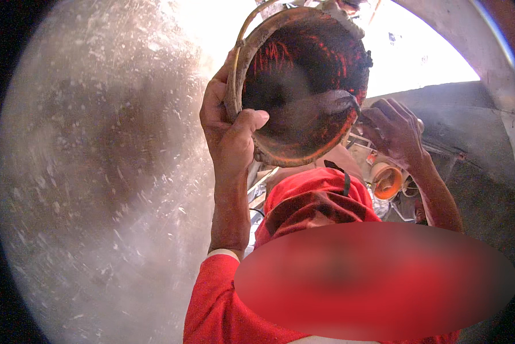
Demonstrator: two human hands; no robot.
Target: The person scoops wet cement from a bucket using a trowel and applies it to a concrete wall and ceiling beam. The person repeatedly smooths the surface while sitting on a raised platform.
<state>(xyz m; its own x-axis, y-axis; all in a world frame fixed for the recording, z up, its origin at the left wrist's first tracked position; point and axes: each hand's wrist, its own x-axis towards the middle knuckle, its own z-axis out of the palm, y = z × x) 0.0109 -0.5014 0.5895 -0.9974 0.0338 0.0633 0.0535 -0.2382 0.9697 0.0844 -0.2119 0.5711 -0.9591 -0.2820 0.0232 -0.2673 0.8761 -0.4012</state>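
Bucket (277, 63) held up by the left hand (227, 126), with its round mouth tipped so that the inside shows. It is dark in there, with red streaks on the sides. The left hand is clamped on the left side of the bucket, and its thumb (259, 118) bends over the rim (232, 94). A thin handle (243, 28) curves up at the top left of the bucket.

The right hand (394, 132) is just beside the bucket, on its right, with its fingers bent. I can't tell if it holds something or touches the bucket. The two hands are apart, with the bucket between them. A gray, blurry shape (335, 102) is in the right part of the bucket's mouth; I can't tell what it is.

Below the bucket is a red shirt (309, 198). An orange pot (387, 181) is below and to the right of the bucket. A big gray wall (97, 183) is left of the bucket.
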